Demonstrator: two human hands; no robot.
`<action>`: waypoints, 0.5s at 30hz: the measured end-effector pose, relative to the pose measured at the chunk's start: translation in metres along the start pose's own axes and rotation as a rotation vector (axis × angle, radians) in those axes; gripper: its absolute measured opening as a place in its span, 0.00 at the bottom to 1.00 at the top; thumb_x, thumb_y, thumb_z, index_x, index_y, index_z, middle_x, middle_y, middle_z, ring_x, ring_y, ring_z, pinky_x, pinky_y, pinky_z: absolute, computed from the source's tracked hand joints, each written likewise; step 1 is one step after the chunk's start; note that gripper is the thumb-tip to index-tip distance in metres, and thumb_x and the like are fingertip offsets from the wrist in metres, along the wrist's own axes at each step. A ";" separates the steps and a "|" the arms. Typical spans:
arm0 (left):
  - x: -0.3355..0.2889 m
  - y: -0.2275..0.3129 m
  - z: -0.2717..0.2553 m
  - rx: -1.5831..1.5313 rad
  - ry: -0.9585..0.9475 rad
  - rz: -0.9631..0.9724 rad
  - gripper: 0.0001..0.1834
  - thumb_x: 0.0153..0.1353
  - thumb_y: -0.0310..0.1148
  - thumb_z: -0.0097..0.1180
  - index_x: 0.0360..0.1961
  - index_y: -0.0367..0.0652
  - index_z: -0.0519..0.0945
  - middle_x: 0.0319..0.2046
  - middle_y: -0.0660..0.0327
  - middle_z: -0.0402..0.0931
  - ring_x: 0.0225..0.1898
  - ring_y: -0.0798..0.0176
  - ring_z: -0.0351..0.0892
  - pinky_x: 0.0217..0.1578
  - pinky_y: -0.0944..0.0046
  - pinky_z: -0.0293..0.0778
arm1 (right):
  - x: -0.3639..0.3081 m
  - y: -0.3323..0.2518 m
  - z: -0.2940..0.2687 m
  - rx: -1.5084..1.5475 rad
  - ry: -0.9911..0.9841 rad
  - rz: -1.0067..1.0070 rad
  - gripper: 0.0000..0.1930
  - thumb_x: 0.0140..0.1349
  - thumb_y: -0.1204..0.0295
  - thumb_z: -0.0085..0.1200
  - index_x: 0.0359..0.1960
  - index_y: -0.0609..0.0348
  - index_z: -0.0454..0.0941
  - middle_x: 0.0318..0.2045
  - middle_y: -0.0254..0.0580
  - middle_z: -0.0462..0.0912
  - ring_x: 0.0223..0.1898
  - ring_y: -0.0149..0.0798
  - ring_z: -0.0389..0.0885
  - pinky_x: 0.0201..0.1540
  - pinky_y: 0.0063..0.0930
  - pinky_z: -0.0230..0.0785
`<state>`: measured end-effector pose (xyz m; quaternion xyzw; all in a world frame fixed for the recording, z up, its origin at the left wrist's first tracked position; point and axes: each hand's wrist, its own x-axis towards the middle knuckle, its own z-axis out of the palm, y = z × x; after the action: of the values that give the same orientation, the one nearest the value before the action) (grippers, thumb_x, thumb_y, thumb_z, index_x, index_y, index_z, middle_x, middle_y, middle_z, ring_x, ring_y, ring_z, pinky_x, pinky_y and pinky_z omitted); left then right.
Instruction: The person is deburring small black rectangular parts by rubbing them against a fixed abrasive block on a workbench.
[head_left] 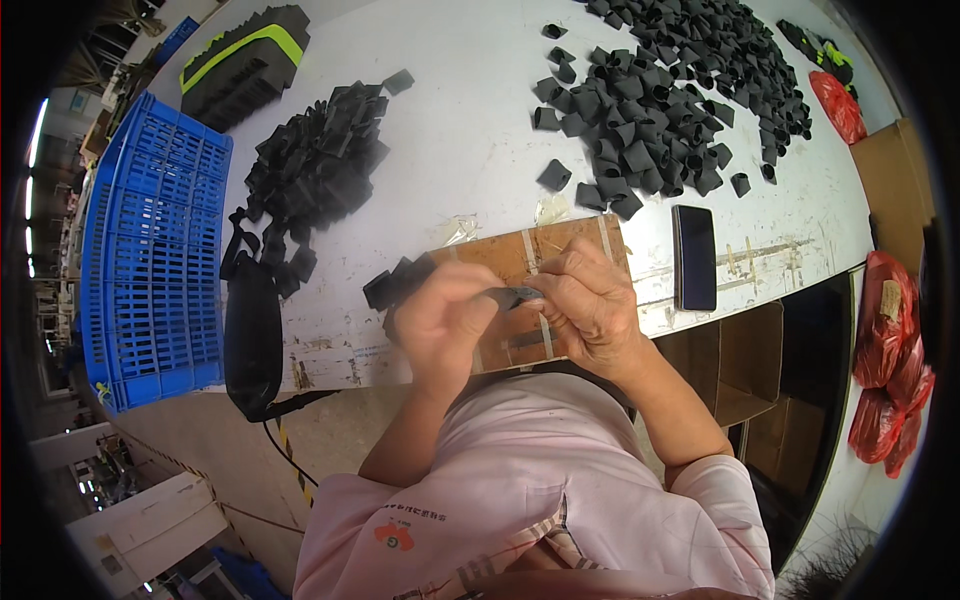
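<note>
My left hand (440, 322) and my right hand (597, 308) meet in front of me, both closed with pinched fingers on a small black piece (508, 296). The piece looks like one of the short flat sleeves on the table, though my fingers cover much of it. Beneath the hands lies a brown cardboard sheet (500, 252) with strips of clear tape. Several black pieces (392, 284) lie beside my left hand at the sheet's edge. Farther left is a heap of flat black pieces (318, 150). A large pile of open black sleeves (650, 120) spreads across the far right.
A blue plastic crate (155, 250) stands left, beside a black pouch (253, 335) at the table's edge. A strapped black bundle (245, 65) lies far left. Right of the cardboard is a phone (695, 258). Red bags (888, 330) and a cardboard box (893, 185) stand at right.
</note>
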<state>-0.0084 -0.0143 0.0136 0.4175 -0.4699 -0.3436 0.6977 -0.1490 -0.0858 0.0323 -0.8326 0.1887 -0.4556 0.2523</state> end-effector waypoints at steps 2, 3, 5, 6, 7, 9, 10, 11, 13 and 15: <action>0.008 0.008 0.006 0.017 0.024 0.013 0.05 0.50 0.23 0.55 0.30 0.34 0.75 0.28 0.57 0.74 0.29 0.65 0.71 0.32 0.69 0.66 | -0.001 0.000 0.000 -0.048 0.008 0.002 0.10 0.38 0.79 0.60 0.25 0.64 0.74 0.22 0.40 0.71 0.21 0.38 0.68 0.20 0.27 0.61; 0.011 0.012 0.007 0.149 -0.044 0.062 0.06 0.51 0.24 0.56 0.31 0.34 0.75 0.27 0.58 0.73 0.29 0.67 0.69 0.32 0.70 0.65 | -0.001 -0.002 -0.001 -0.046 0.009 -0.004 0.10 0.38 0.79 0.60 0.25 0.64 0.74 0.22 0.40 0.71 0.21 0.38 0.68 0.20 0.27 0.61; 0.016 0.018 0.006 0.283 -0.110 0.115 0.07 0.51 0.25 0.57 0.32 0.34 0.76 0.27 0.58 0.71 0.30 0.68 0.68 0.32 0.72 0.64 | -0.001 -0.007 -0.004 -0.102 -0.027 0.057 0.10 0.38 0.78 0.60 0.25 0.64 0.74 0.22 0.39 0.71 0.21 0.37 0.68 0.21 0.28 0.63; 0.017 0.021 0.006 0.334 -0.123 0.115 0.07 0.50 0.24 0.58 0.31 0.34 0.77 0.27 0.59 0.71 0.29 0.69 0.68 0.30 0.73 0.64 | 0.001 -0.009 -0.005 -0.103 -0.028 0.055 0.10 0.38 0.78 0.60 0.25 0.64 0.74 0.22 0.39 0.71 0.21 0.37 0.68 0.21 0.28 0.63; 0.018 0.022 0.006 0.386 -0.136 0.115 0.07 0.49 0.24 0.59 0.30 0.34 0.78 0.27 0.60 0.71 0.28 0.70 0.67 0.28 0.73 0.64 | 0.003 -0.012 -0.007 -0.061 -0.034 0.116 0.10 0.38 0.78 0.60 0.25 0.63 0.74 0.21 0.39 0.71 0.21 0.37 0.68 0.20 0.28 0.63; 0.020 0.022 0.006 0.415 -0.130 0.173 0.05 0.48 0.23 0.60 0.28 0.35 0.78 0.25 0.60 0.71 0.26 0.70 0.67 0.25 0.75 0.63 | 0.003 -0.013 -0.008 -0.021 -0.042 0.179 0.11 0.37 0.79 0.60 0.26 0.63 0.74 0.21 0.38 0.71 0.21 0.37 0.69 0.20 0.28 0.63; 0.019 0.022 0.008 0.461 -0.124 0.215 0.05 0.48 0.24 0.59 0.28 0.34 0.78 0.24 0.60 0.71 0.25 0.69 0.67 0.24 0.74 0.63 | 0.003 -0.012 -0.007 -0.040 -0.030 0.132 0.11 0.38 0.79 0.60 0.26 0.63 0.74 0.20 0.38 0.71 0.21 0.37 0.68 0.20 0.28 0.63; 0.018 0.022 0.009 0.507 -0.117 0.256 0.05 0.49 0.24 0.59 0.28 0.34 0.77 0.24 0.60 0.71 0.25 0.69 0.67 0.24 0.73 0.63 | 0.002 -0.011 -0.007 -0.059 -0.017 0.086 0.10 0.38 0.79 0.59 0.26 0.63 0.74 0.19 0.38 0.70 0.20 0.37 0.68 0.19 0.28 0.62; 0.014 0.011 0.007 0.426 -0.080 0.289 0.05 0.49 0.24 0.59 0.28 0.34 0.77 0.23 0.59 0.71 0.25 0.68 0.67 0.23 0.73 0.63 | 0.003 -0.013 -0.001 -0.093 -0.011 0.053 0.10 0.39 0.80 0.59 0.26 0.63 0.74 0.19 0.38 0.70 0.20 0.37 0.67 0.19 0.28 0.62; 0.012 0.003 0.007 0.344 -0.044 0.326 0.05 0.50 0.25 0.58 0.27 0.34 0.76 0.23 0.59 0.71 0.24 0.68 0.67 0.22 0.72 0.63 | 0.002 -0.014 0.002 -0.129 -0.002 0.018 0.09 0.40 0.80 0.58 0.26 0.63 0.74 0.18 0.38 0.69 0.19 0.37 0.67 0.19 0.28 0.61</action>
<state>-0.0107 -0.0252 0.0221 0.4413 -0.5980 -0.1501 0.6521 -0.1452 -0.0757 0.0412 -0.8459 0.2248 -0.4392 0.2024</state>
